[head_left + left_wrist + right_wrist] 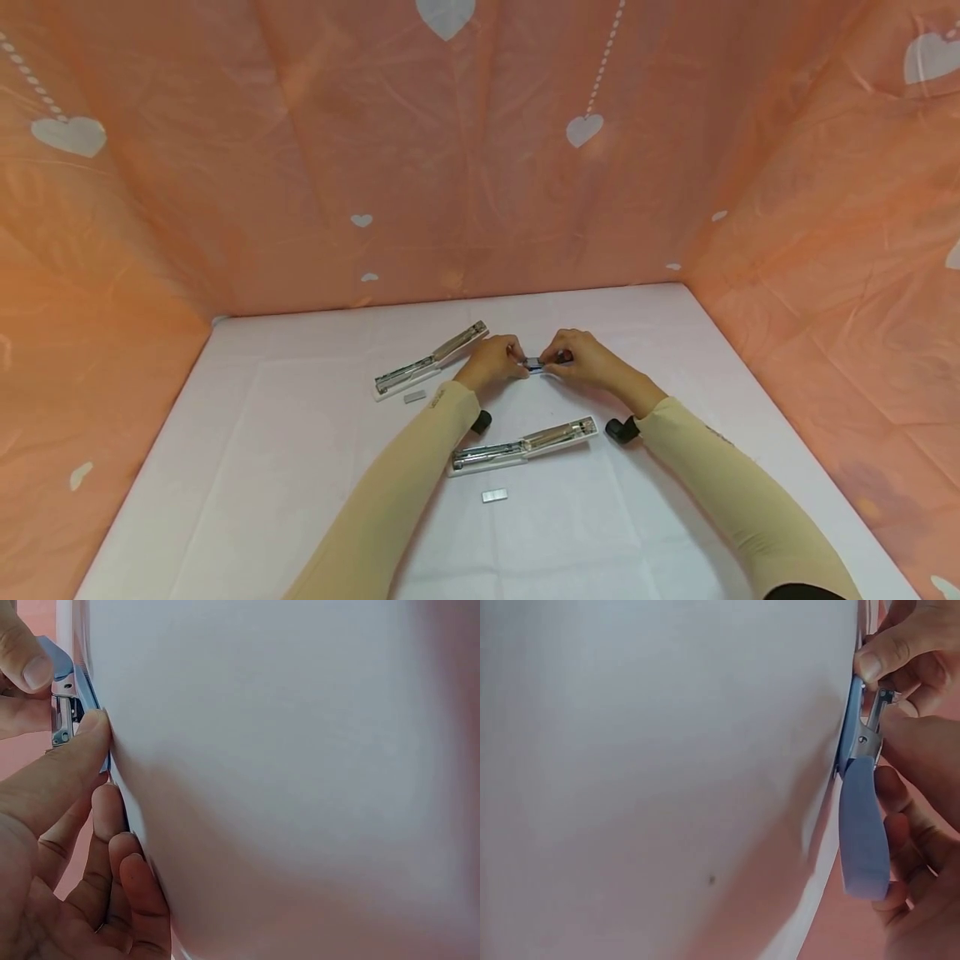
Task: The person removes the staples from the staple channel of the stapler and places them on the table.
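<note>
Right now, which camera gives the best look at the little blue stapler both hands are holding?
The right wrist view: the blue stapler fills the frame's right edge, showing its blue body and metal hinge. The left wrist view shows only one end between fingers. The head view shows it tiny between both hands.

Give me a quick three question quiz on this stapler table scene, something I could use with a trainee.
1. True or false: both hands hold the small blue stapler.
2. How many white staplers lie opened out on the table?
A. one B. two C. four
3. What lies just in front of the near white stapler?

Key
1. True: the left hand and the right hand pinch it from either end.
2. B: the far white stapler and the near one.
3. A staple strip.
</note>
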`<action>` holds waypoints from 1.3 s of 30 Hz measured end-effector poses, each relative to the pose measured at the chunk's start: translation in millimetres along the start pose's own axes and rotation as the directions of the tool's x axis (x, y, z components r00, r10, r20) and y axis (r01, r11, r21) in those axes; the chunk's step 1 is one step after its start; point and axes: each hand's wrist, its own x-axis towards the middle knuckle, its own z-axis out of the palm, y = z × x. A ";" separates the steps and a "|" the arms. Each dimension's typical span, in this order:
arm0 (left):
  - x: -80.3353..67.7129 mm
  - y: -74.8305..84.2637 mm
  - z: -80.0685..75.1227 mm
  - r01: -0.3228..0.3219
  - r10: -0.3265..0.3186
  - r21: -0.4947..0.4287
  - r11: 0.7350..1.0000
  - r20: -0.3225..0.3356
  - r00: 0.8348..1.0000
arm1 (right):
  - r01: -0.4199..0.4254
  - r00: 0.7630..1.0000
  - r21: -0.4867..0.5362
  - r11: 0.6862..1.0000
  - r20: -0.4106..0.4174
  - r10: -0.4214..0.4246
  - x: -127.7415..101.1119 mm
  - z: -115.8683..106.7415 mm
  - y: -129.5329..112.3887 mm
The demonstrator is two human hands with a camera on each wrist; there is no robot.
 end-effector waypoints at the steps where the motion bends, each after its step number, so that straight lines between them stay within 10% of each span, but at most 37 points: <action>1: -0.4 0.2 0.3 -0.001 0.001 0.000 1.000 0.001 1.000 | -0.001 1.000 0.001 1.000 0.002 0.001 -0.1 -0.1 0.1; 39: -0.8 4.0 -0.2 -0.007 0.007 0.009 1.000 -0.001 1.000 | -0.102 0.994 0.139 0.985 -0.020 0.106 11.3 0.0 -1.1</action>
